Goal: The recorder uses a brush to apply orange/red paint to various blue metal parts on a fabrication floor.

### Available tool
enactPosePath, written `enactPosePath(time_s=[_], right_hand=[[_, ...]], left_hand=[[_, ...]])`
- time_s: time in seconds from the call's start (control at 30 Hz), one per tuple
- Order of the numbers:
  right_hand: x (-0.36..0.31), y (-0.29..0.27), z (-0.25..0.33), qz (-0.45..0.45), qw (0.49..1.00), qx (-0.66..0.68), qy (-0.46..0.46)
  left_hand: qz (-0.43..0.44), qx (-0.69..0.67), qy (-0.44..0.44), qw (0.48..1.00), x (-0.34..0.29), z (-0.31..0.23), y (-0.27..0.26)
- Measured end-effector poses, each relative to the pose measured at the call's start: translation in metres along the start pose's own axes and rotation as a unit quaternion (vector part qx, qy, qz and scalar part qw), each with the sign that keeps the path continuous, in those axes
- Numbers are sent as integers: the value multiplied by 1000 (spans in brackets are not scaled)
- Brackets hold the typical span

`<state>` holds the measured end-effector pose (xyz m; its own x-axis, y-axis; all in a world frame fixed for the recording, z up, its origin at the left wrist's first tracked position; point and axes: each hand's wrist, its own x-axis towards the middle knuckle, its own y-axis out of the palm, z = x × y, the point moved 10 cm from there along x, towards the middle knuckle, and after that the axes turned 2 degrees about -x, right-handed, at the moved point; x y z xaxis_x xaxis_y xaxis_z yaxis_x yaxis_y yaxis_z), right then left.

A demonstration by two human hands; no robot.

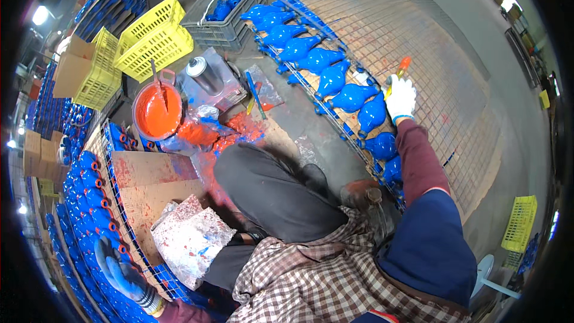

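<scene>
My right hand [400, 97], in a white knit glove, is closed round a paintbrush [403, 67] with a yellow handle and orange-red bristles. It is above a wire mesh rack, just beside a row of glossy blue bulb-shaped pieces [354, 97] with narrow necks. My left hand [122, 272], in a glove with a blue-grey coating, is low at the left with its fingers stretched out and apart. It is next to rows of blue pieces [89, 197] with red-orange rims. Whether it touches one, I cannot make out.
A bucket [136, 113] of orange-red paint holds a stirring stick. Beside it are a spray can [203, 73] and paint-smeared sheeting. Yellow crates [152, 42] and a grey crate [227, 31] with blue pieces stand beyond. The wire mesh rack [442, 101] lies over cardboard at the right.
</scene>
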<state>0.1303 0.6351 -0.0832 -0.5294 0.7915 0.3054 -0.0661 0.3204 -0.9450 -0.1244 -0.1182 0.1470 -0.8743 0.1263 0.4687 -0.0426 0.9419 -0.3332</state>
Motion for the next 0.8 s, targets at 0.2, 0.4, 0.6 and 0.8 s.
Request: enactPosePath(time_s=[0.2, 0.4, 0.6, 0.8], right_hand=[[34, 31, -26, -18, 999, -26, -6], [-47, -71, 39, -47, 974, 210, -78], [-151, -23, 80, 69, 978, 76, -182], [-154, -32, 71, 80, 972, 135, -176]], left_hand=[[-33, -7, -48, 998, -29, 8, -13], [-45, -46, -97, 993, -53, 21, -12], [-7, -188, -76, 979, -33, 5, 42], [132, -244, -94, 956, -56, -9, 139]])
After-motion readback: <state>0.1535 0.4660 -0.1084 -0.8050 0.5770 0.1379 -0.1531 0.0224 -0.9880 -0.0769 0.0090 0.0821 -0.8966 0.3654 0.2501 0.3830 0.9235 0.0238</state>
